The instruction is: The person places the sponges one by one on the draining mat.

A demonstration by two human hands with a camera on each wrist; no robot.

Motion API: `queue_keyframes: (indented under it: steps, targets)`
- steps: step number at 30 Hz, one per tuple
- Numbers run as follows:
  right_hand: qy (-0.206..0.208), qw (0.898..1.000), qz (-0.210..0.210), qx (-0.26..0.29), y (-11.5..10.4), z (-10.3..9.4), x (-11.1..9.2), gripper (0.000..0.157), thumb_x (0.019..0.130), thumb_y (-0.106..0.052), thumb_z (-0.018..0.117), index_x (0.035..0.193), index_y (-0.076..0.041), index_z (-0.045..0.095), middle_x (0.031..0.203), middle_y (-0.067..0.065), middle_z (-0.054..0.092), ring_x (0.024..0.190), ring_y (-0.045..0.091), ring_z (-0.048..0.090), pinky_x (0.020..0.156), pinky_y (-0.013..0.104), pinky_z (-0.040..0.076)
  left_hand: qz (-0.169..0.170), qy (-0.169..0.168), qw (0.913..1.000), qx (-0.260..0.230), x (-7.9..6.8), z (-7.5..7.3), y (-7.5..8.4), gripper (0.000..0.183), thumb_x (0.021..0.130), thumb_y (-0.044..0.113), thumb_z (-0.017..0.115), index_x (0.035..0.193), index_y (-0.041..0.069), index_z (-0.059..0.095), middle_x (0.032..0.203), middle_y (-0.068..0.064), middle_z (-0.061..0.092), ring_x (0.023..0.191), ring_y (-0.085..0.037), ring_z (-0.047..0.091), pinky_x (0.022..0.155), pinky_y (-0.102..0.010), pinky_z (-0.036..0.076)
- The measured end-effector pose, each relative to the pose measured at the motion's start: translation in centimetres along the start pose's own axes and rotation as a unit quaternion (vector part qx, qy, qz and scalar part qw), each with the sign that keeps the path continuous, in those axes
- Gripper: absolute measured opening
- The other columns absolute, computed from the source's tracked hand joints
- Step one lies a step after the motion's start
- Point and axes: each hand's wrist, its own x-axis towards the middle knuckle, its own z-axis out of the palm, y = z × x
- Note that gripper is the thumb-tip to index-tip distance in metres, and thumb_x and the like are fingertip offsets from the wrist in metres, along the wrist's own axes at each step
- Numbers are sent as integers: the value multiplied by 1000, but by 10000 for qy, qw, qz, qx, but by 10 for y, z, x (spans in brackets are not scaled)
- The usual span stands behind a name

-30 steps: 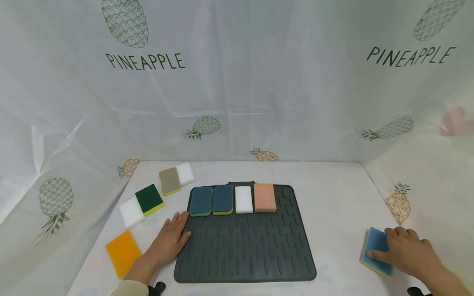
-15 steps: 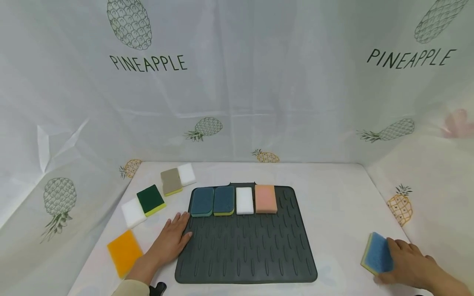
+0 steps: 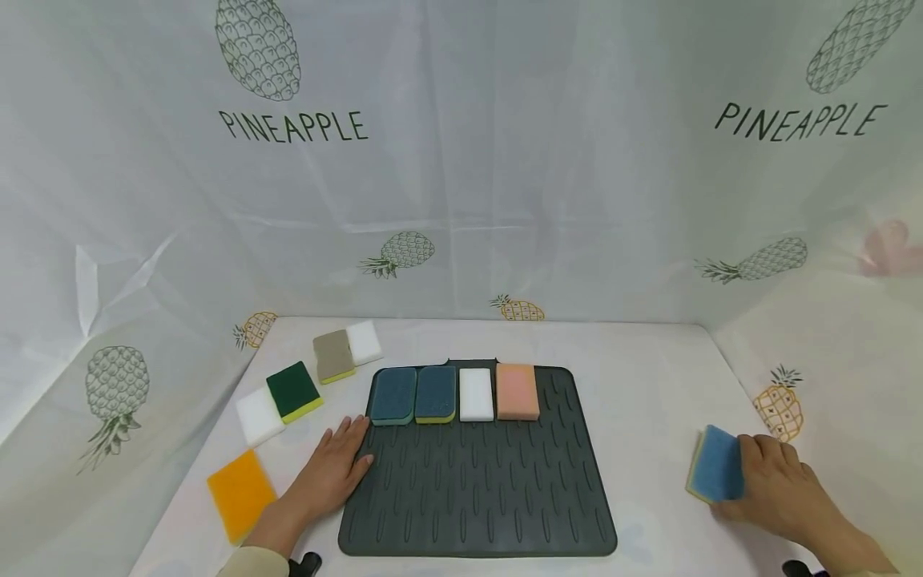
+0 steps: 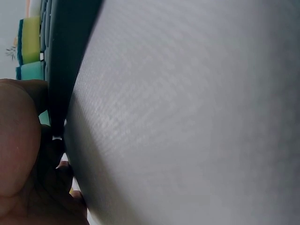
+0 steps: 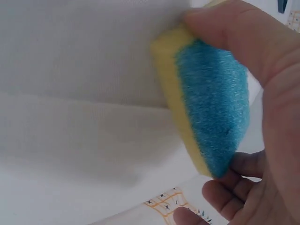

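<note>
A blue-and-yellow sponge (image 3: 719, 463) is pinched in my right hand (image 3: 779, 485) at the right of the table. In the right wrist view the sponge (image 5: 213, 103) sits tilted between thumb and fingers, its blue scouring side facing the palm. My left hand (image 3: 330, 469) lies with fingers extended on the left edge of the dark grey ridged mat (image 3: 479, 497). Along the mat's far side is a row: two dark blue sponges (image 3: 393, 395), a white sponge (image 3: 476, 394) and a pink-orange sponge (image 3: 517, 391).
Left of the mat lie an orange sponge (image 3: 241, 495), a white block (image 3: 259, 415), a dark green-and-yellow sponge (image 3: 293, 390), a grey-brown sponge (image 3: 333, 355) and another white block (image 3: 364, 341). A pineapple-print curtain (image 3: 577, 160) stands behind and at both sides of the white table (image 3: 634, 369).
My right hand has taken the blue-and-yellow sponge between thumb and fingers, tilted it up and brought it slightly left and away from me. My left hand stays on the mat's edge.
</note>
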Motion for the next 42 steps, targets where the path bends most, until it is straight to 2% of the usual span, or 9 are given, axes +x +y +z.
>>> queue_keyframes:
  steps: [4, 7, 10, 14, 18, 22, 32, 37, 42]
  targets:
    - [606, 9981, -75, -60, -2, 3, 7, 104, 49, -52, 99, 112, 14, 49, 104, 36, 55, 88, 49, 53, 57, 60, 49, -11, 5, 10000, -20, 0, -1, 1, 68, 109, 31, 59, 163, -1, 34, 168, -22, 37, 158, -45, 28, 128, -67, 19]
    - [817, 9965, -111, -109, -5, 3, 13, 104, 47, -54, 99, 110, 12, 49, 99, 32, 57, 84, 47, 53, 54, 57, 46, 21, 47, 10000, -54, 0, -1, 2, 67, 108, 31, 60, 163, -1, 36, 168, -21, 38, 158, -45, 28, 128, -67, 19]
    - [823, 9959, -284, -246, -9, 1, 22, 111, 48, -58, 99, 114, 14, 48, 101, 33, 59, 87, 48, 55, 62, 61, 48, 56, 89, 9999, -78, -1, 0, 1, 67, 108, 31, 60, 162, -1, 37, 167, -22, 39, 158, -46, 29, 127, -68, 19]
    - [963, 9916, -732, -454, -16, 3, 34, 119, 47, -60, 100, 122, 16, 47, 108, 35, 58, 93, 50, 56, 72, 63, 49, 16, 66, 9999, -115, -3, 2, 1, 66, 108, 31, 60, 162, 0, 37, 167, -21, 40, 157, -46, 29, 127, -68, 20]
    - [1321, 9837, -1089, -552, -24, 4, 49, 119, 45, -56, 100, 125, 15, 46, 112, 34, 57, 95, 48, 57, 67, 61, 49, 14, 24, 9998, -179, -6, 5, 0, 67, 109, 31, 59, 163, -1, 36, 167, -22, 38, 158, -46, 28, 127, -69, 19]
    - [1565, 9766, -1357, -577, -32, 4, 64, 117, 47, -54, 98, 125, 15, 46, 114, 35, 57, 97, 50, 57, 68, 61, 50, 20, 12, 9999, -140, -4, 5, -2, 68, 109, 32, 59, 164, 0, 33, 168, -21, 37, 159, -45, 26, 128, -68, 18]
    - [1862, 9636, -1814, -620, -46, 2, 90, 114, 49, -54, 96, 125, 15, 47, 111, 34, 57, 95, 50, 58, 70, 61, 51, 136, 98, 9998, -54, 2, 4, -3, 68, 109, 30, 60, 163, -1, 34, 168, -22, 37, 159, -46, 26, 127, -68, 18]
    - [1785, 9643, -1895, -492, -57, -3, 102, 108, 53, -49, 97, 126, 14, 48, 113, 34, 58, 99, 49, 58, 74, 61, 51, 136, 91, 9999, -3, 2, 2, -3, 68, 109, 31, 60, 164, -1, 33, 169, -22, 36, 159, -46, 26, 127, -68, 19]
    - [1667, 9641, -2041, -314, -76, -13, 117, 105, 58, -46, 96, 130, 14, 49, 119, 34, 58, 105, 49, 59, 80, 63, 52, 160, 168, 9997, 3, 1, 0, 1, 68, 108, 29, 61, 163, -2, 35, 168, -22, 37, 158, -47, 28, 127, -69, 20]
